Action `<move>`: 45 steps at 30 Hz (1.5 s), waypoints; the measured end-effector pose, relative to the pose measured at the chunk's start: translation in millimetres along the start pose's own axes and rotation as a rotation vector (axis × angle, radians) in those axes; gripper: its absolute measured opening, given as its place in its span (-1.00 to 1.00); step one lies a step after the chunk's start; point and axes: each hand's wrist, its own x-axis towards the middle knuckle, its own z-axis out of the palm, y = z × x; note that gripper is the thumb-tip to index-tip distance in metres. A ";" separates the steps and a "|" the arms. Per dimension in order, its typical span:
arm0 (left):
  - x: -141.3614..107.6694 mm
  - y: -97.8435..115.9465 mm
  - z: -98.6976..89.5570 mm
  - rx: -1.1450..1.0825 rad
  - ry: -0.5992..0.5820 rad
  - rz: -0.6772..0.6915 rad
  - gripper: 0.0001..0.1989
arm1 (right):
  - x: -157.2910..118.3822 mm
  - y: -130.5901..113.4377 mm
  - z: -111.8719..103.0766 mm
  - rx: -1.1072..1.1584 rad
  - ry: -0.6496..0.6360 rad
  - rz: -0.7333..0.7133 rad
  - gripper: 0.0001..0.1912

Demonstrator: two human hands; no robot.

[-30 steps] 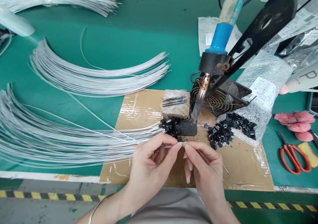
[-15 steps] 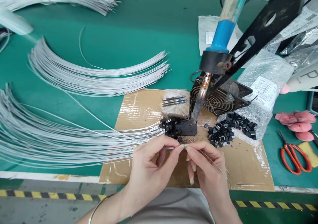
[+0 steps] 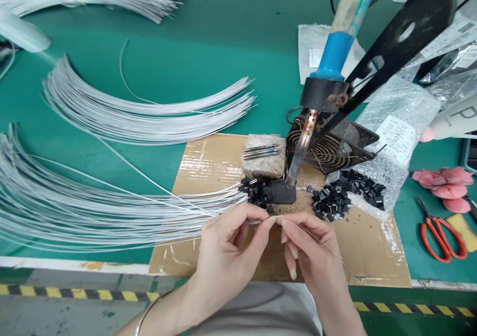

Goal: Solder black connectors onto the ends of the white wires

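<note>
My left hand (image 3: pixel 233 254) is closed in a pinch on a white wire (image 3: pixel 254 222), just in front of the soldering iron's base. Thumb and forefinger of my right hand (image 3: pixel 315 249) meet it there, also pinched. A thin silvery wire (image 3: pixel 328 248) runs across the right fingers and sticks out to the lower right. What lies right between the fingertips is too small to make out. Beyond my hands, many white wires (image 3: pixel 149 216) end in small black pieces (image 3: pixel 255 189). The blue-handled soldering iron (image 3: pixel 303 142) points down at a black base plate (image 3: pixel 278 193).
Under my hands lies a cardboard sheet (image 3: pixel 372 256). Loose black pieces (image 3: pixel 331 202) are heaped on its right, before a fan (image 3: pixel 324 149). A block (image 3: pixel 263 169) carries metal rods. Red-handled scissors (image 3: pixel 441 239) lie far right; another wire bundle (image 3: pixel 149 122) rests behind.
My right hand has turned slightly, its lower fingers shifting a little down and right. Both pinches stay together at nearly the same spot.
</note>
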 end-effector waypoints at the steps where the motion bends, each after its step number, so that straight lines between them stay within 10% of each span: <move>1: -0.5 -0.3 1.0 0.009 0.008 0.004 -0.84 | 0.5 0.8 1.0 0.009 0.008 -0.008 -0.82; 18: -5.2 -2.7 7.9 -0.051 0.040 0.011 -0.85 | -5.0 18.8 9.6 0.141 0.038 -0.039 -0.83; 21: -5.2 -7.3 7.4 -0.082 0.056 -0.041 -0.85 | -12.1 11.7 -9.0 -0.041 0.007 -0.185 -0.72; 27: -1.5 -7.5 3.9 -0.132 0.005 -0.163 -0.86 | -21.9 -7.9 -63.5 -0.845 0.581 -0.580 -0.87; 34: 2.7 -2.1 2.2 -0.117 -0.035 -0.196 -0.85 | -13.9 -11.2 -77.4 -1.254 0.486 -0.655 -0.84; 45: 4.2 0.8 -0.3 -0.071 -0.045 -0.122 -0.83 | -21.8 -8.7 -66.3 -0.751 0.540 -0.588 -0.91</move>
